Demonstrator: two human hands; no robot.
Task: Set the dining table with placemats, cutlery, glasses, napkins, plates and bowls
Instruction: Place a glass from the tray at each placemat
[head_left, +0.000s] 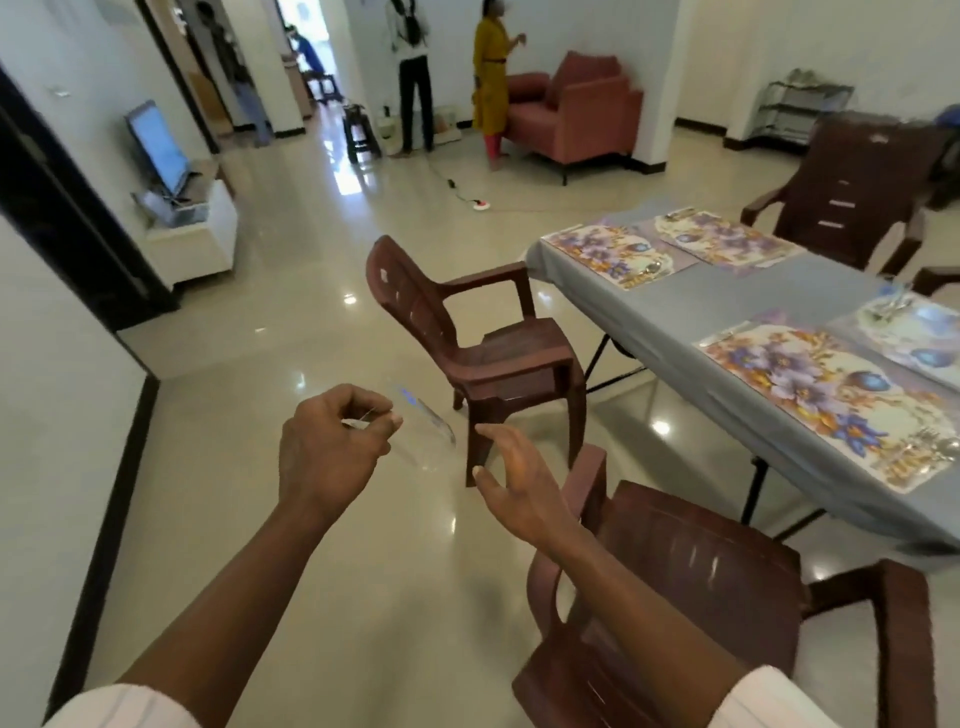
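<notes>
Now our left hand (332, 447) pinches a clear dish (426, 415) by its rim (plate or bowl, too blurry) at lower middle. Our right hand (514, 467) is wide open beside it, maybe to steady it toward the placemats (831, 400) on the counter (727, 312), right side.

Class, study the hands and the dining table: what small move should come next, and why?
Probably carry the clear glassy item, pinched in the left hand, rightward to the grey-clothed table: it hangs over the floor, while the nearest floral placemat shows only metal cutlery.
</notes>
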